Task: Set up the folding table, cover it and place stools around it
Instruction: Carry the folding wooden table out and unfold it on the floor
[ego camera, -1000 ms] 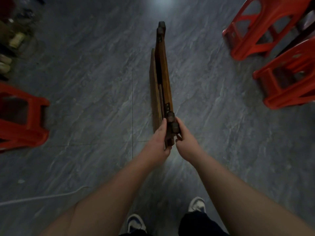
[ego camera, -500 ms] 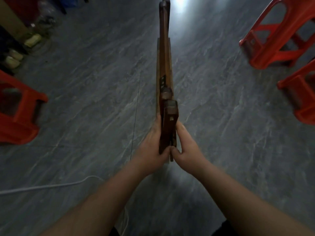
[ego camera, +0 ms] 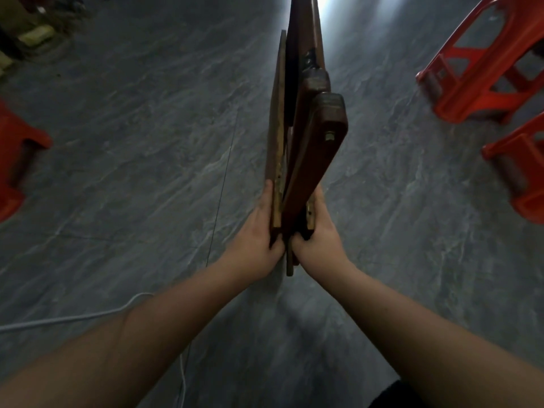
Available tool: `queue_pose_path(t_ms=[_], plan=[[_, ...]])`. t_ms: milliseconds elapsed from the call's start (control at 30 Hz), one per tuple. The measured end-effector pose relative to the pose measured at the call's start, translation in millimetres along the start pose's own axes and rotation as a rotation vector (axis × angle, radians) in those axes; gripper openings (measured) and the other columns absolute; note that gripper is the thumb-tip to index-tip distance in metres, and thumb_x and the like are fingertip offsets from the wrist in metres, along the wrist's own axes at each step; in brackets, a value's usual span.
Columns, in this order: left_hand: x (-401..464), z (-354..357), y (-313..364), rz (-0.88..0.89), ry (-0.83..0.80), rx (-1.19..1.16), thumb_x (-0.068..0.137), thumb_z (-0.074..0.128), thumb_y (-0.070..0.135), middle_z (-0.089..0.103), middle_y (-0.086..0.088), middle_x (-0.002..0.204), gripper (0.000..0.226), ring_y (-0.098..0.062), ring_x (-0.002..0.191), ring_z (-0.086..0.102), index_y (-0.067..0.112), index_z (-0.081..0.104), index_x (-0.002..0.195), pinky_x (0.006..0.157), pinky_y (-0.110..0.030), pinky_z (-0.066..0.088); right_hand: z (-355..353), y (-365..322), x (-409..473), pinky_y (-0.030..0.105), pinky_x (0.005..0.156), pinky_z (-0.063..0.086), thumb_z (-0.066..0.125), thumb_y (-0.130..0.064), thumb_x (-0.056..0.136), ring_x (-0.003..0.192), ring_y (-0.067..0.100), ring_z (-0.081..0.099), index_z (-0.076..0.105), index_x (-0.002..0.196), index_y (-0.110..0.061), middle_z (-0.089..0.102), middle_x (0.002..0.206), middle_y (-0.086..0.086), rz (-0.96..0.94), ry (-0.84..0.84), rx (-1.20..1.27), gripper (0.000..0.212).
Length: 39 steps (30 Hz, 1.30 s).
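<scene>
- Folding desk (ego camera: 312, 160), dark brown wood, folded flat and held on edge in the middle of the view, above the grey stone-patterned floor (ego camera: 132, 172).
- Thin lighter top panel on the left side of the bundle; thicker rounded legs stacked on the right, angled slightly away from the panel.
- Left hand (ego camera: 259, 234) pressed against the left face of the desk at its near end, fingers lying along the panel, thumb curled round the edge.
- Right hand (ego camera: 319, 237) gripping the right side at the same end, thumb tucked in between the wooden parts, just beside the left thumb.
- Two red plastic stools at the right: one (ego camera: 477, 69) further off, another (ego camera: 521, 172) nearer, cut by the frame.
- A third red stool (ego camera: 17, 160) at the left edge, well apart from the desk.
- White cable (ego camera: 88, 316) lying on the floor under the left forearm.
- Blurred clutter at upper left, too dim to tell.
</scene>
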State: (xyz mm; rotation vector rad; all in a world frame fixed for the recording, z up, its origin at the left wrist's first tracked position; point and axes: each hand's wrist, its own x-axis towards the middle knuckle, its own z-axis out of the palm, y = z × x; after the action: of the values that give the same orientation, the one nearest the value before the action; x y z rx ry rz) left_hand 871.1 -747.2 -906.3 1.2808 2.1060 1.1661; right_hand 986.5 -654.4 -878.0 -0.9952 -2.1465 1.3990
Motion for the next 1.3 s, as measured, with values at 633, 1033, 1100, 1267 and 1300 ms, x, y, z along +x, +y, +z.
queue_pose_path(t_ms=[633, 1033, 1100, 1267, 1300], plan=[[-2, -32, -13, -0.074, 0.323, -0.103, 0.085, 0.058, -0.013, 0.037, 0.007, 0.156, 0.102, -0.003, 0.141, 0.033, 0.056, 0.019, 0.149, 0.112, -0.007, 0.023, -30, 0, -1, 0.024, 0.119, 0.025, 0.049, 0.015, 0.087, 0.144, -0.002, 0.026, 0.015, 0.157, -0.034, 0.025, 0.16, -0.012, -0.05, 0.065, 0.074, 0.093], [4, -58, -25, -0.04, 0.313, -0.123, 0.078, 0.05, -0.025, 0.037, 0.005, 0.157, 0.11, -0.01, 0.146, 0.031, 0.057, 0.024, 0.147, 0.121, -0.028, 0.02, -95, -17, -8, 0.038, 0.122, 0.023, 0.047, 0.018, 0.078, 0.148, 0.005, 0.017, 0.013, 0.154, -0.047, 0.015, 0.158, -0.023, -0.106, 0.101, -0.25, 0.106], [8, -66, -24, 0.011, 0.313, -0.081, 0.077, 0.05, -0.027, 0.033, 0.004, 0.159, 0.111, -0.009, 0.147, 0.027, 0.058, 0.028, 0.146, 0.123, -0.032, 0.017, -109, -20, -9, 0.036, 0.123, 0.021, 0.046, 0.019, 0.077, 0.148, 0.005, 0.018, 0.016, 0.155, -0.043, 0.017, 0.155, -0.025, -0.109, 0.13, -0.294, 0.104], [17, -94, -1, 0.012, 0.275, 0.032, 0.076, 0.046, -0.024, 0.031, 0.005, 0.159, 0.097, -0.003, 0.146, 0.025, 0.034, 0.034, 0.152, 0.121, -0.023, 0.016, -142, -30, -12, 0.025, 0.12, 0.019, 0.047, 0.018, 0.077, 0.141, -0.002, 0.019, 0.023, 0.156, -0.034, 0.019, 0.151, -0.024, -0.105, 0.2, -0.402, 0.097], [19, -100, 2, 0.011, 0.271, 0.056, 0.076, 0.047, -0.022, 0.031, 0.007, 0.159, 0.096, -0.001, 0.146, 0.025, 0.035, 0.034, 0.152, 0.122, -0.023, 0.016, -148, -31, -12, 0.022, 0.118, 0.018, 0.047, 0.018, 0.078, 0.141, -0.002, 0.019, 0.024, 0.156, -0.033, 0.02, 0.152, -0.023, -0.106, 0.211, -0.421, 0.095]])
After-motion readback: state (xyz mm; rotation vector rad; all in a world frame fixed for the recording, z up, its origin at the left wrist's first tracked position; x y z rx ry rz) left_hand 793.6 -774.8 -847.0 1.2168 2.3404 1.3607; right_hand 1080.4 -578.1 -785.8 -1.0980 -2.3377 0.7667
